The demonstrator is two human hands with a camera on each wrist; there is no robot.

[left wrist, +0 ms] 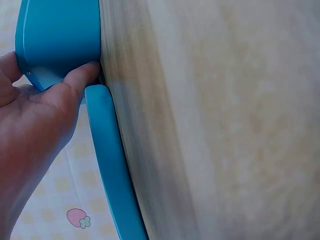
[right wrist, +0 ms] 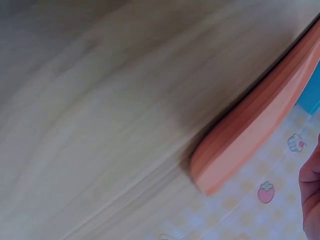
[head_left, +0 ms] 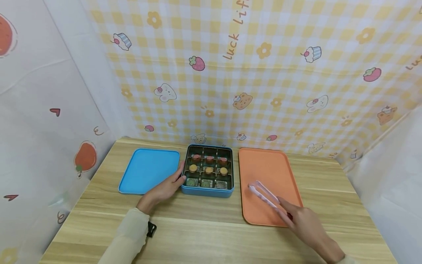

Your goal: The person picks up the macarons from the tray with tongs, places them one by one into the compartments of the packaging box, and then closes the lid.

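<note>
A blue square box point(head_left: 206, 191) with a dark divider stands in the middle of the table. Its several compartments hold red pieces point(head_left: 209, 158), round yellow pieces point(head_left: 209, 170) and greenish rectangular pieces point(head_left: 207, 183) in rows. My left hand point(head_left: 169, 187) touches the box's left side, thumb near the front corner; the left wrist view shows its fingers point(left wrist: 82, 77) against the blue wall. Over an orange tray point(head_left: 280, 168), my right hand point(head_left: 304, 223) grips pale pink tongs point(head_left: 265, 196). The tongs' tips are slightly apart, with nothing visible between them. The right wrist view leaves the tongs out.
A flat blue tray or lid point(head_left: 151, 170) lies left of the box, its edge close to my left hand. All stand on a wood-grain table point(head_left: 197, 234). Behind rises a yellow checked cloth point(head_left: 214, 80), and a white cloth point(head_left: 36, 110) hangs at the left.
</note>
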